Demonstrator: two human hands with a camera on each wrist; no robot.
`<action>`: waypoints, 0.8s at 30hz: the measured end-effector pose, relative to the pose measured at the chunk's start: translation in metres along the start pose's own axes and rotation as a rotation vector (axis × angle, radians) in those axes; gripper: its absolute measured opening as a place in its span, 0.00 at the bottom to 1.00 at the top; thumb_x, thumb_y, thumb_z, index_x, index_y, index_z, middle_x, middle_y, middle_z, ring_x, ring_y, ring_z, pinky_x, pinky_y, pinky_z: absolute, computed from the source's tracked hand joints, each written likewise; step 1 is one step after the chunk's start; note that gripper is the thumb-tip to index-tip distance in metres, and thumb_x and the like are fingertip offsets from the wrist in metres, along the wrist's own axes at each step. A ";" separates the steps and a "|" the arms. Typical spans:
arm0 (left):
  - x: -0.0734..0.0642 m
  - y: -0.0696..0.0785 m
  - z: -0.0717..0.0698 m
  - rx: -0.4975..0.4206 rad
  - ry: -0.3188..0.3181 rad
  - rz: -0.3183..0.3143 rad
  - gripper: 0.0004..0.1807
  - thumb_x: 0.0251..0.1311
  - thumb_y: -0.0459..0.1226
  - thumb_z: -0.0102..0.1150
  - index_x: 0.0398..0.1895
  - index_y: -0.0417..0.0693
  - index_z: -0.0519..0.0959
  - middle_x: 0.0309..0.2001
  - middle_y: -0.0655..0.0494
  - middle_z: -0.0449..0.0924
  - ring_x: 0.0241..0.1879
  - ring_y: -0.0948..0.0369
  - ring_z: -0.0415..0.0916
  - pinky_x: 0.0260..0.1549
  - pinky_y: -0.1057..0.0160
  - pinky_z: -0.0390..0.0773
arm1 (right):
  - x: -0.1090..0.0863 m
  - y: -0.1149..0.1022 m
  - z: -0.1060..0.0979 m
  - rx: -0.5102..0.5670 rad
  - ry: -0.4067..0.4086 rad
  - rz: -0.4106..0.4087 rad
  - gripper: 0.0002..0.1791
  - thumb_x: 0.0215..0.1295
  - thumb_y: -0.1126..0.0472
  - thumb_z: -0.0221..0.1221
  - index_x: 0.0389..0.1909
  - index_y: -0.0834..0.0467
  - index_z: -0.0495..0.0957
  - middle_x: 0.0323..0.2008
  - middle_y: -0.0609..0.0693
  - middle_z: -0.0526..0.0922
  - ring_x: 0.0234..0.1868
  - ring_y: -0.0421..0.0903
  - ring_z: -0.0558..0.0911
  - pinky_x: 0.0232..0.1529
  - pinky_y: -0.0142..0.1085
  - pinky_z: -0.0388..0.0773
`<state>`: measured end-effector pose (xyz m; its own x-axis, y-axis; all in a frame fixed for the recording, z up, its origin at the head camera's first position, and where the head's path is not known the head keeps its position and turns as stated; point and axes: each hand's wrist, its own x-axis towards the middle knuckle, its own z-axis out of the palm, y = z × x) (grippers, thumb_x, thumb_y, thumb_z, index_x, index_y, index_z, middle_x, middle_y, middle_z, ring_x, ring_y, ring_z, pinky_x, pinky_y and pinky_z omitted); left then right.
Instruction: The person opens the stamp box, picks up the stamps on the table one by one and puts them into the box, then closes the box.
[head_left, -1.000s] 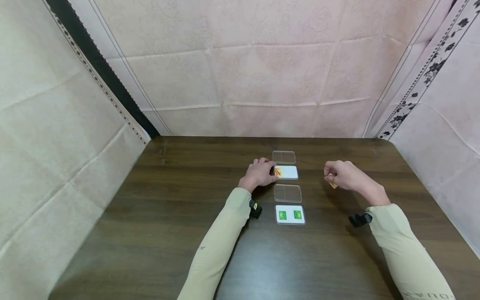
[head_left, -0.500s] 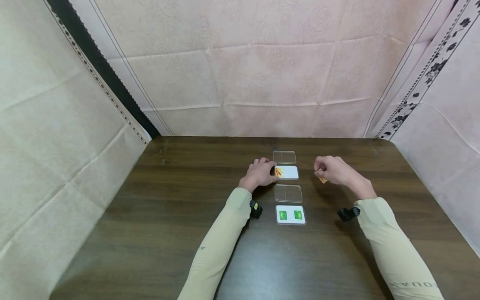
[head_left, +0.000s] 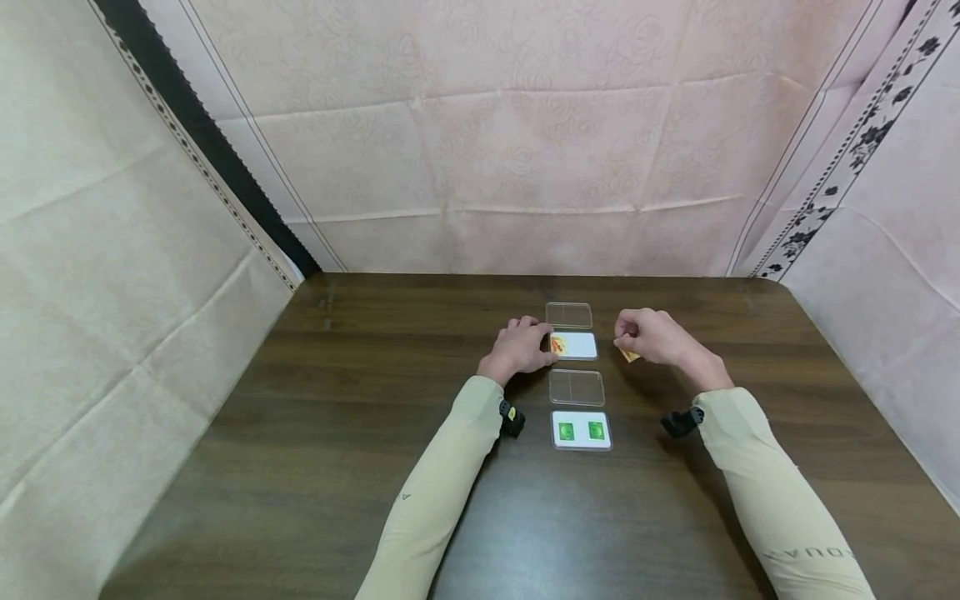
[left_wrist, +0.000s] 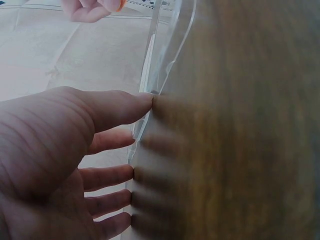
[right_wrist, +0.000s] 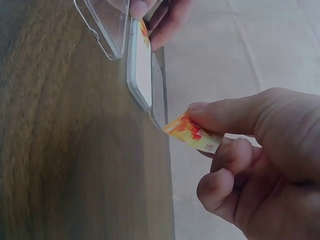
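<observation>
In the head view my left hand (head_left: 517, 345) steadies the left end of a small white-lined plastic case (head_left: 581, 346), thumb at its near edge and index finger at its far edge. An orange-and-yellow postage stamp (head_left: 558, 344) lies at the left side of that case. To the right, my right hand (head_left: 656, 337) pinches another postage stamp (right_wrist: 192, 131) between thumb and index finger. This stamp has perforated edges, a red-orange picture and the number 80, as the right wrist view shows. It is held above the table, right of the case.
Behind the case lies a clear lid (head_left: 568, 315). Nearer, a second clear lid (head_left: 576, 387) and a white-lined case (head_left: 581, 432) with two green stamps line up toward me. The brown wooden table (head_left: 360, 433) meets a pale cloth wall (head_left: 480, 167) at the back.
My right hand has moved left with the pinched stamp, closer to the case. My left hand has stayed in place at the case.
</observation>
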<state>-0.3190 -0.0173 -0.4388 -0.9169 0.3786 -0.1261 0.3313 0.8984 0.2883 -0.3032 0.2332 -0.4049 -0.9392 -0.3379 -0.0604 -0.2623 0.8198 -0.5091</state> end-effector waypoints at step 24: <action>0.001 -0.001 0.001 0.009 0.002 -0.004 0.32 0.66 0.55 0.56 0.71 0.59 0.66 0.71 0.52 0.62 0.68 0.52 0.60 0.67 0.50 0.62 | 0.024 -0.012 0.013 0.172 -0.036 0.040 0.04 0.70 0.61 0.58 0.41 0.58 0.76 0.36 0.57 0.78 0.23 0.47 0.77 0.26 0.38 0.80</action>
<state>-0.3195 -0.0173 -0.4405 -0.9186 0.3748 -0.1248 0.3299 0.9016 0.2797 -0.3199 0.2089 -0.4114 -0.9389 -0.3250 -0.1128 -0.1798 0.7430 -0.6447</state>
